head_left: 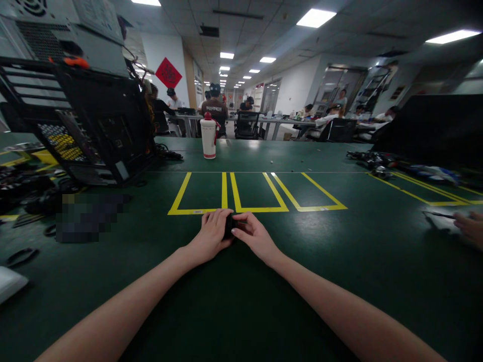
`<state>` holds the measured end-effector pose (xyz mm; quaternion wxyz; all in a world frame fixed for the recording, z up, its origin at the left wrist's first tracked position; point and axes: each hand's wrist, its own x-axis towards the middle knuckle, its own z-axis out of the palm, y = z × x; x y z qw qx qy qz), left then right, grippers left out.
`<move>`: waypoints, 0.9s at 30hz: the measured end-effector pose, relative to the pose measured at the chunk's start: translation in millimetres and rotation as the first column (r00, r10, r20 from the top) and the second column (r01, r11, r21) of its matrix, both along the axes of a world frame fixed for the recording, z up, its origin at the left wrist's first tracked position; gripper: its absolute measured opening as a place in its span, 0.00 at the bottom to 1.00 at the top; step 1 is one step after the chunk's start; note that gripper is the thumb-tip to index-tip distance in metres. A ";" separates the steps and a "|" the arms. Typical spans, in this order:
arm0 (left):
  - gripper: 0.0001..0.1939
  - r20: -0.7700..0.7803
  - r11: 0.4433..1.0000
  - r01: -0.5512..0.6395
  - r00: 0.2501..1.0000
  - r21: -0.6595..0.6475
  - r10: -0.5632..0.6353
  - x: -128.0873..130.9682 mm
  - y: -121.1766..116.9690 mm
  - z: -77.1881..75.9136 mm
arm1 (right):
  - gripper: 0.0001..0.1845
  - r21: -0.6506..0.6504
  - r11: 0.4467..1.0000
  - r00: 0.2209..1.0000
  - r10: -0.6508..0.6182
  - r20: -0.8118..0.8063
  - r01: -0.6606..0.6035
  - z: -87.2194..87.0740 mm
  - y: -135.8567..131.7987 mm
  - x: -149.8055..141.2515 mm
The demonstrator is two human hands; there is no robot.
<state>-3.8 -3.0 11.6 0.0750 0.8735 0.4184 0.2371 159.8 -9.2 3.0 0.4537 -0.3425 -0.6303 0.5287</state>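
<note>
Small black object at the center of the frame
The dark object is mostly hidden, just below the picture's middle, low on the green surface; its full shape cannot be made out.

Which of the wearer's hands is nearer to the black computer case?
Left. The left hand lies right of the black computer case and closer to the wearer, fingers around a small black object; the right hand is farther right, at the object's other side.

We can't tell what the small black object is (our fingers cover it); the co-worker's hand is cut off.
</note>
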 end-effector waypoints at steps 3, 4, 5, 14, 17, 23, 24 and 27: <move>0.27 -0.007 1.000 0.007 1.000 -0.014 -0.007 -0.3 -0.7 1.4 | 0.18 -0.011 0.999 0.999 -0.034 0.032 0.034 -1.9 2.8 0.9; 0.28 -0.009 1.000 0.006 1.000 -0.015 -0.007 -0.2 -0.7 1.2 | 0.20 -0.022 0.999 0.999 -0.033 0.036 0.034 -2.7 3.9 1.3; 0.28 -0.011 1.000 0.005 1.000 -0.012 -0.005 0.0 -0.4 0.7 | 0.21 -0.034 0.999 0.999 -0.024 0.035 0.025 -3.4 4.8 1.6; 0.28 0.010 0.999 -0.008 1.000 0.045 0.008 1.6 5.3 -8.5 | 0.12 -0.005 1.000 1.000 0.010 -0.027 -0.010 -2.2 2.5 0.4; 0.28 0.006 0.999 -0.005 1.000 0.035 0.005 1.2 4.2 -6.2 | 0.14 0.005 0.999 0.999 -0.035 0.003 0.035 -3.1 4.5 0.6; 0.28 0.005 1.000 0.005 1.000 0.015 -0.005 1.1 3.1 -4.4 | 0.18 -0.049 0.999 1.000 -0.004 0.005 0.004 -3.0 4.8 2.0; 0.29 0.007 1.000 0.002 1.000 0.016 -0.002 1.1 3.4 -5.2 | 0.17 -0.047 0.999 1.000 0.014 -0.013 -0.014 -1.9 3.6 2.0; 0.29 0.015 1.000 -0.004 1.000 0.019 0.004 0.7 4.6 -7.5 | 0.14 -0.031 0.999 0.999 0.025 -0.029 -0.026 1.1 0.4 1.5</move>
